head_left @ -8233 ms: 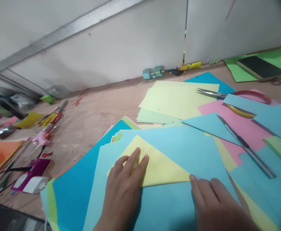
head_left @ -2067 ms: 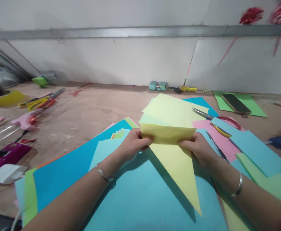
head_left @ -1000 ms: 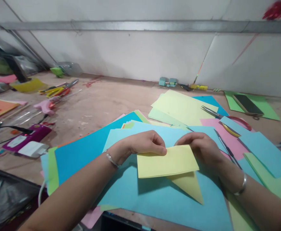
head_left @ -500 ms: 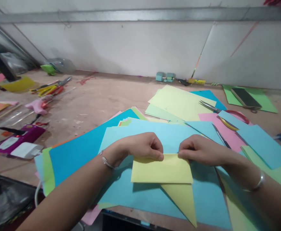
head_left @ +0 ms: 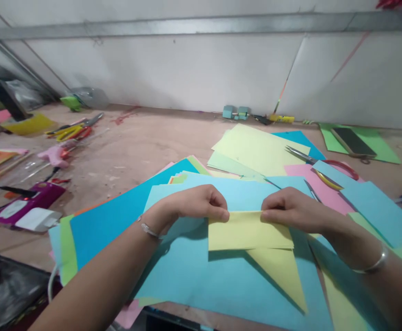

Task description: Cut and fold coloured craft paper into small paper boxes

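A folded yellow paper (head_left: 252,234) hangs a little above a large light blue sheet (head_left: 201,276), its pointed end reaching down and right. My left hand (head_left: 194,204) pinches the paper's top edge at the left. My right hand (head_left: 290,209) pinches the same edge at the right. Both hands are closed, fingertips close together. A bracelet shows on each wrist.
Coloured sheets cover the table's right and middle, with pale yellow sheets (head_left: 256,149) behind. Red-handled scissors (head_left: 325,165) and a metal blade lie at right. A phone (head_left: 352,140) rests on green paper. A purple device (head_left: 28,202), pink glue gun (head_left: 54,155) and more scissors (head_left: 75,131) lie left.
Earlier the paper lay pressed flat under my hands; it was then lifted and its top folded over. In the last half second both hands shifted slightly right, still pinching the top edge.
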{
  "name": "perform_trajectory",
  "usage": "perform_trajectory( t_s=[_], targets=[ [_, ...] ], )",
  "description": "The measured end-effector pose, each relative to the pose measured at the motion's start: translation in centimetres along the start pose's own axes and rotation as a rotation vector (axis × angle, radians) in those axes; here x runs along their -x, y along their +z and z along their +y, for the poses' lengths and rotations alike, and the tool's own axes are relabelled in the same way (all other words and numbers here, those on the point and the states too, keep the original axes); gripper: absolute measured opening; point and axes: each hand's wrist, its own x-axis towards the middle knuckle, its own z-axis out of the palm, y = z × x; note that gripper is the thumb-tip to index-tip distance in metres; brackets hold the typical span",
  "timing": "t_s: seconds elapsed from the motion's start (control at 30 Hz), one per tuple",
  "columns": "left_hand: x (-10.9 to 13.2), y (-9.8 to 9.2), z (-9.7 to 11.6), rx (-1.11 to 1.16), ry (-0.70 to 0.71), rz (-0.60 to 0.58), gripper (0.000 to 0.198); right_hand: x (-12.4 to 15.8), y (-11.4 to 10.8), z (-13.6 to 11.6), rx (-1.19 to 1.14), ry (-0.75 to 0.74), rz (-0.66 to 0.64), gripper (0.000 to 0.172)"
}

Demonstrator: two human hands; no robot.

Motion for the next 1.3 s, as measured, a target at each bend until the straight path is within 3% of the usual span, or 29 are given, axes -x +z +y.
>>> perform_trajectory(
  t_s=[0.1,0.2,0.27,0.33,0.37,0.47,0.6,0.67,0.77,0.87,0.97,1.03,1.07,1.17,1.23,1.3],
  targets=[
    [0.3,-1.5,-1.0,0.016,-0.009,0.047,0.022,0.0,-1.3,0.8,-0.099,0.083,0.009,0.026],
    [1.1,-3.3,-1.7,-0.055,-0.023,0.094,0.026,-0.2,-1.9,1.3,-0.127,0.059,0.042,0.026],
    [1.6,-4.3,-1.9,-0.122,-0.024,0.273,0.03,0.0,-2.0,1.3,-0.122,0.051,0.111,0.025],
    [1.7,-4.7,-1.5,-0.066,0.006,0.564,0.036,0.2,-1.9,0.9,-0.116,0.05,0.175,0.019],
    [1.6,-4.4,-1.1,-0.072,0.027,0.616,0.039,0.4,-1.6,0.5,-0.112,0.037,0.185,0.016],
    [1.1,-1.9,0.6,-0.17,0.09,0.472,0.046,0.5,0.3,-1.2,-0.097,-0.011,0.155,0.012],
    [0.9,2.7,2.5,-0.536,0.153,0.28,0.035,0.3,3.1,-2.9,-0.081,-0.049,0.14,0.015],
    [1.0,3.6,2.5,-0.583,0.204,0.23,0.037,0.3,3.3,-3.0,-0.094,-0.052,0.14,0.014],
    [0.9,2.1,1.4,-0.562,0.229,0.207,0.035,0.6,2.0,-2.3,-0.141,-0.048,0.155,0.013],
    [0.9,-1.5,-0.6,-0.475,0.185,0.288,0.033,0.6,0.2,-1.1,-0.207,-0.026,0.215,0.012],
    [1.1,-4.1,-1.7,-0.252,0.062,0.641,0.034,0.2,-0.4,0.1,-0.29,0.009,0.359,0.017],
    [1.0,-4.0,-1.6,0.045,0.057,0.871,0.042,-0.4,0.2,0.7,-0.351,0.023,0.452,0.024],
    [0.8,-3.3,-1.3,0.213,0.079,0.844,0.048,-0.8,0.7,0.9,-0.375,0.026,0.488,0.026],
    [-0.4,-0.2,0.0,0.395,0.065,0.467,0.045,-1.6,2.4,0.6,-0.399,0.024,0.519,0.031],
    [-1.0,1.4,0.6,0.28,0.037,0.436,0.032,-1.8,3.0,0.0,-0.362,0.019,0.467,0.03],
    [-1.0,1.6,0.7,0.2,-0.021,0.499,0.028,-1.6,2.6,-0.6,-0.279,0.018,0.383,0.031]
  ],
)
